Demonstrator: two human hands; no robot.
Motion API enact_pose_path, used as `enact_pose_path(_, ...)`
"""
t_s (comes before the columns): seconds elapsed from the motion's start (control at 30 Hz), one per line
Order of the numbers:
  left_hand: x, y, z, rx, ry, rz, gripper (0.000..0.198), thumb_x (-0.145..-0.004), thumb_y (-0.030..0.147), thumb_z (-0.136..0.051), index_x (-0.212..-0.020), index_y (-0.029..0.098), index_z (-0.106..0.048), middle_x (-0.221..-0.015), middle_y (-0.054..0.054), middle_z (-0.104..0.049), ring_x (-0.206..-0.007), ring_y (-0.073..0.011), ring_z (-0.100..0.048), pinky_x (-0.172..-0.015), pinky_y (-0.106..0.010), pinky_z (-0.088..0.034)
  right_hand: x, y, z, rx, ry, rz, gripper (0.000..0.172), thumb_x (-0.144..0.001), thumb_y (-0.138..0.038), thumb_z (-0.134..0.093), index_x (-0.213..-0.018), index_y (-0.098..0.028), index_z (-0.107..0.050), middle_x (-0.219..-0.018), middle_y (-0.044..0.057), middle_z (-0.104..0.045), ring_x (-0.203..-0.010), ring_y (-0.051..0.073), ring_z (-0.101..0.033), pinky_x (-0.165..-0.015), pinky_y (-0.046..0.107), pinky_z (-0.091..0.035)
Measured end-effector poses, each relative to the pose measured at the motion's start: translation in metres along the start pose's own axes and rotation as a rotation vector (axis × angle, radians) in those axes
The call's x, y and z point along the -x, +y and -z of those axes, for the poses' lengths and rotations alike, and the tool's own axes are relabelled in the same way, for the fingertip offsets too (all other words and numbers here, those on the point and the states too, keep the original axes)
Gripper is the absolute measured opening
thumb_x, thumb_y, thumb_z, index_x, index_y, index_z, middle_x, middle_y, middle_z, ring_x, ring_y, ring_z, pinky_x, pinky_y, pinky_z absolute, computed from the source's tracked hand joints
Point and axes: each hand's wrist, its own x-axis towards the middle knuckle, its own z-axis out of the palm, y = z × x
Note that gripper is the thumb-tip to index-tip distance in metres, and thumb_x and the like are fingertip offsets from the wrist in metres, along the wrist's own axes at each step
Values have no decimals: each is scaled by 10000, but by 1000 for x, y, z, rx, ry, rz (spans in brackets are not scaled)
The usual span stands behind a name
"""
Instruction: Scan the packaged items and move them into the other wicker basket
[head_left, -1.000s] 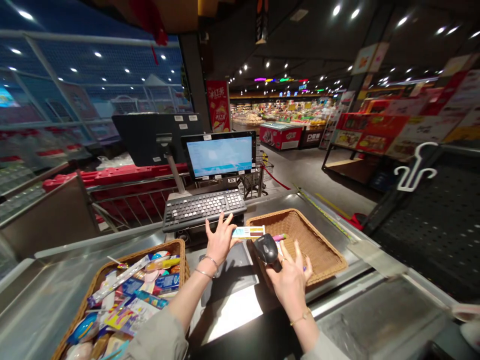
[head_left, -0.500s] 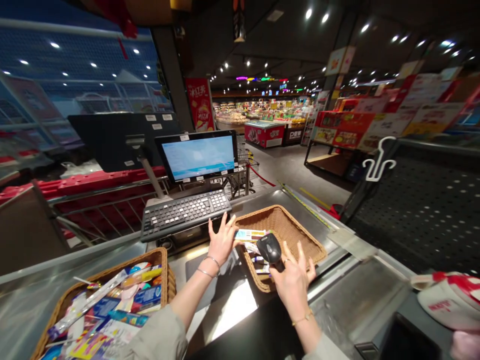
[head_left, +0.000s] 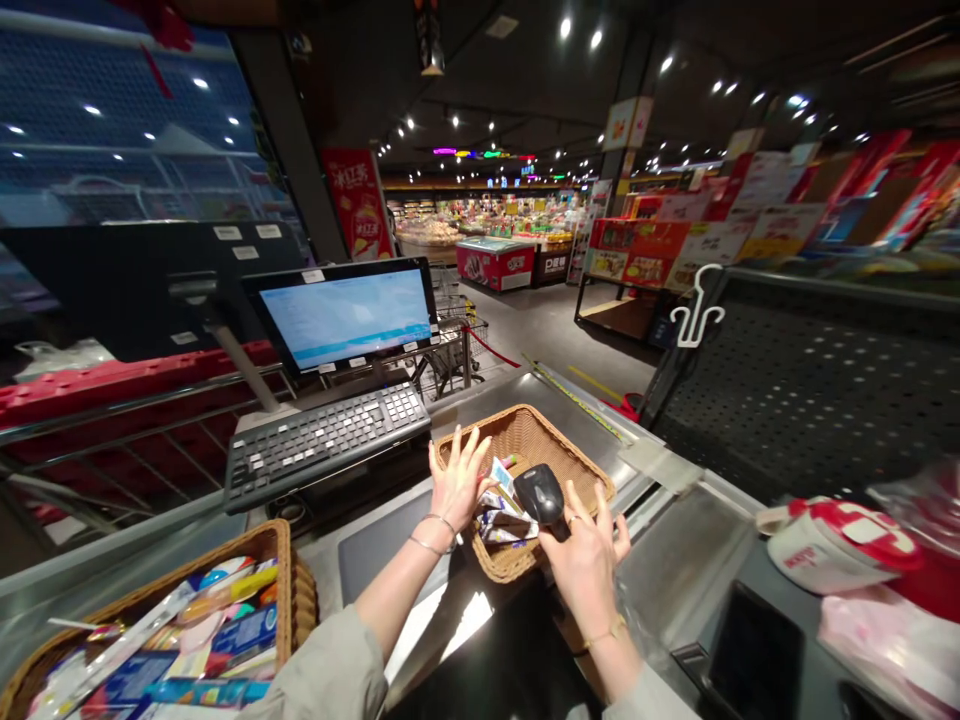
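A black handheld scanner (head_left: pixel 540 494) is gripped by my right hand (head_left: pixel 585 548), its head over the right wicker basket (head_left: pixel 559 440). Some of that hand's fingers are spread. My left hand (head_left: pixel 459 482) reaches over the basket's left side with fingers spread; its thumb is near a light-coloured packet (head_left: pixel 501 474), and whether it still touches the packet is unclear. Several small white and purple packages (head_left: pixel 504 522) lie in the basket's near left part. At the lower left, another wicker basket (head_left: pixel 283 590) is filled with colourful packaged items.
A keyboard (head_left: pixel 326 440) and a lit monitor (head_left: pixel 345 315) stand at the left behind the counter. White hooks (head_left: pixel 697 310) hang on a black perforated panel. A phone (head_left: pixel 756 640) and a red-and-white container (head_left: pixel 840 545) are at the right.
The view has turned right. The packet by my left hand has gone from level to tilted and lower in the basket, and the left fingers have spread. My right hand still holds the scanner.
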Motion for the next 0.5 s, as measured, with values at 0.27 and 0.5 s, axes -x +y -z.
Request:
enact_pose_path(0.27,2,-9,3,-46,6,29,662,-900,491,-493,-1485,265,-281,-1533,-131,-343,-1468,-305,-148,-1111,-700,-51,-2,-4,-6,-23,-27,-9,316,-808,-408,-526,-996,-235,-713,-1278,49,-623,-1373,313,-301,-1071,539,-150)
enact_pose_path(0.5,19,-27,21,-57,2,90,647,-895,508,-490,-1468,254,-329,-1540,-135,-326,-1466,-320,-149,-1111,-700,-42,-6,-25,-15,-70,-57,52,314,-796,-400,-547,-988,-211,-710,-1273,56,-628,-1374,309,-301,-1064,524,-175)
